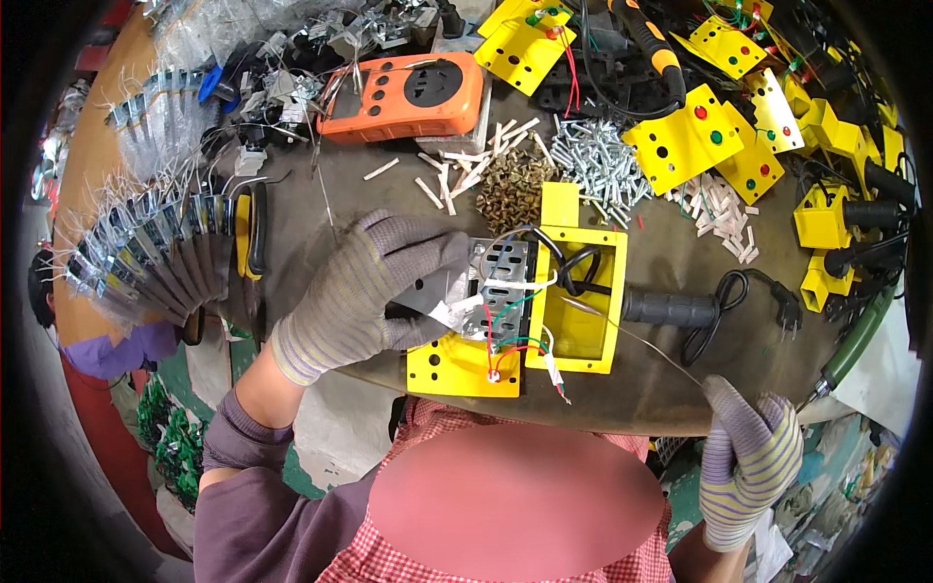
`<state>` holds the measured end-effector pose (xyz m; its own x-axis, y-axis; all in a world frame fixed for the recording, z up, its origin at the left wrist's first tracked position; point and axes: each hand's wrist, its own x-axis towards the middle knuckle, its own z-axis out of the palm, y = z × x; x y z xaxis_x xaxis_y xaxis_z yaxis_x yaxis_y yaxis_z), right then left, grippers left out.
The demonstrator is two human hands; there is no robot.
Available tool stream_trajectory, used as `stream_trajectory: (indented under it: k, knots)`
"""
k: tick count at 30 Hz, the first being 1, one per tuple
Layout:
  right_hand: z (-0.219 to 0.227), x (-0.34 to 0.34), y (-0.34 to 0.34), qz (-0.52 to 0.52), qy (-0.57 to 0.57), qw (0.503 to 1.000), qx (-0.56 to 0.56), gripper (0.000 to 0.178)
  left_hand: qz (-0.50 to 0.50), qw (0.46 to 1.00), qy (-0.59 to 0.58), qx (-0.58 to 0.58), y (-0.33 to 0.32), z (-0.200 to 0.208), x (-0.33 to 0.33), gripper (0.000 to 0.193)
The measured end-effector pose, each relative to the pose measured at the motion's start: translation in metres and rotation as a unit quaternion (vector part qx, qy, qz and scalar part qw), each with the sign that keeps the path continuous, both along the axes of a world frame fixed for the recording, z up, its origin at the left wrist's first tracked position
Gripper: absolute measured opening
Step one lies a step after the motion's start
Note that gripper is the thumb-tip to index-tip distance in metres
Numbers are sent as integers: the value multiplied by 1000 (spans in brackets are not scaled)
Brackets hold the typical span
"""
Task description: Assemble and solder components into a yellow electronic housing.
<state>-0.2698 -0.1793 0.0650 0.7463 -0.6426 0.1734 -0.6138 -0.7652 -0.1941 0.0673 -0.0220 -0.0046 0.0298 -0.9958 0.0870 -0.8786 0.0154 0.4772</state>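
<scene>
My left hand (360, 291), in a striped grey glove, is closed on a metal part (505, 325) with a slotted face. A yellow box frame (617, 291) stands open beside that part, with a black ribbed handle (671, 309) on its right side. Black cable (583, 284) loops inside the frame. Below the metal part lies a yellow panel (442, 374), with red, green and white wires (515, 348) over it. My right hand (748, 462), also gloved, is off the table's near edge, its fingers pinched on a thin wire (646, 342) running back to the frame.
Brass screws (520, 189), silver screws (603, 170) and white sleeves (724, 214) lie in piles behind the frame. An orange meter (403, 97) sits farther back. Pliers (250, 233) and fanned metal strips (160, 253) are left; yellow panels (685, 141) and a green-handled tool (855, 340) are right.
</scene>
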Motion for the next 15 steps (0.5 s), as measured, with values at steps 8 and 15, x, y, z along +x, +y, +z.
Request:
stream_trajectory:
  k: [8, 15]
  knots:
    - [-9, 32, -10, 84, -19, 994, 69, 28, 42, 999, 21, -19, 8, -5, -8, 75]
    - [-32, 51, -19, 83, -69, 989, 106, 26, 43, 998, 48, -11, 9, -11, -5, 76]
